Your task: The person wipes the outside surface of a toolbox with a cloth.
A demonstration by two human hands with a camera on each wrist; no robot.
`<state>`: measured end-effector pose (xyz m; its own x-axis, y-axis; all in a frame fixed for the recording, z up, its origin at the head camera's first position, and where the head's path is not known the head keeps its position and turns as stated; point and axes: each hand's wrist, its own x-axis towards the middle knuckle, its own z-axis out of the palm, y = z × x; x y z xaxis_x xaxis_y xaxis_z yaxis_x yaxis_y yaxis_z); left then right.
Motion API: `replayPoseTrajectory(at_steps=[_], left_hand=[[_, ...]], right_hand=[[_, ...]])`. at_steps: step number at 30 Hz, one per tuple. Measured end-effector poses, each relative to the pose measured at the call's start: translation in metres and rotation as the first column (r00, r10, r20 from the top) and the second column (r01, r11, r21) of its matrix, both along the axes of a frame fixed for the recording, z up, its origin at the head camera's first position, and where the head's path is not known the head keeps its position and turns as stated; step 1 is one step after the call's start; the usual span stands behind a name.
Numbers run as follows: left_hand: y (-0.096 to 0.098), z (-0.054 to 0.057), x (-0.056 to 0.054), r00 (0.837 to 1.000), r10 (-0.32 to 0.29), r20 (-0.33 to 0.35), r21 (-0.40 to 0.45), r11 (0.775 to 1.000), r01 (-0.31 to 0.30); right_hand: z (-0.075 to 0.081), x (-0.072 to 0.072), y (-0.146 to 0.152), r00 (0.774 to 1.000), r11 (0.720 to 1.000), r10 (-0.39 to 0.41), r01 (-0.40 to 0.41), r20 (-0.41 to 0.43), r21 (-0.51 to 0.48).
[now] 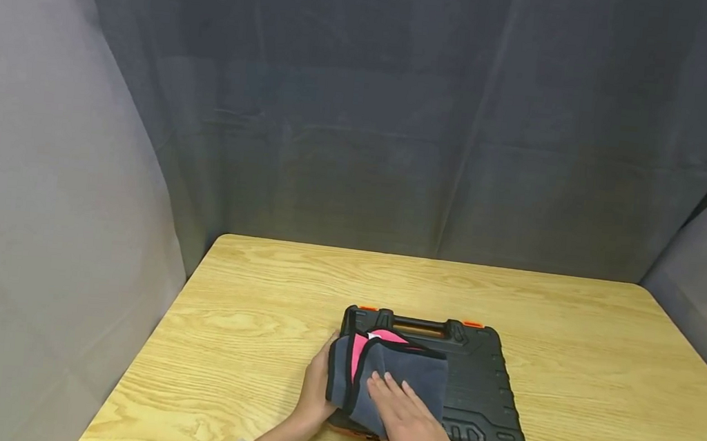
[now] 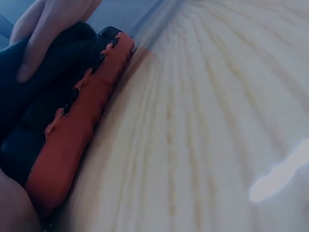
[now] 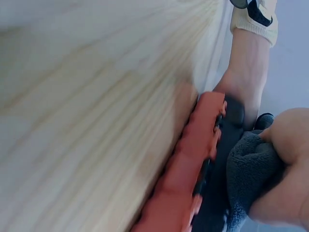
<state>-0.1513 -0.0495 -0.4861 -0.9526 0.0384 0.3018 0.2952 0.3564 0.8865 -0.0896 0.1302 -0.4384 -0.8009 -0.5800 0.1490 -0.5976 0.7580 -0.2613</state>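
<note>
A folded dark grey cloth with black edging and a pink inner side lies over the left part of a black tool case. My right hand pinches the cloth near its front edge, fingers stretched over the top; the right wrist view shows a fold of fluffy cloth between thumb and fingers. At the left end of the case is my left hand, right against the cloth's edge. Its fingers are hidden behind the cloth, so I cannot tell what they hold.
The case lies flat on a wood-grain table, its handle toward the back. Its front side is orange with latches. A dark grey curtain hangs behind the table, and a pale cloth wall stands at left.
</note>
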Motion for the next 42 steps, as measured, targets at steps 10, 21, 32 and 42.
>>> replayPoseTrajectory(at_steps=[10,21,32,42], left_hand=[[0.001,-0.002,-0.004,0.965,0.035,0.258,0.134,0.988,-0.072],[-0.001,-0.002,-0.005,0.962,0.016,0.273,0.125,0.991,-0.052],[0.002,-0.004,-0.006,0.959,0.013,0.282,0.117,0.992,-0.048],[-0.005,-0.003,-0.004,0.956,0.021,0.293,0.094,0.994,-0.050]], right_hand=[[-0.002,0.006,0.039,0.983,0.990,-0.135,0.137,0.123,-0.010],[-0.014,0.011,0.085,0.971,0.968,-0.224,0.231,0.077,-0.094],[-0.031,0.011,0.124,0.955,0.958,-0.285,0.287,0.075,-0.015],[-0.028,0.013,0.123,0.945,0.946,-0.312,0.319,0.103,-0.062]])
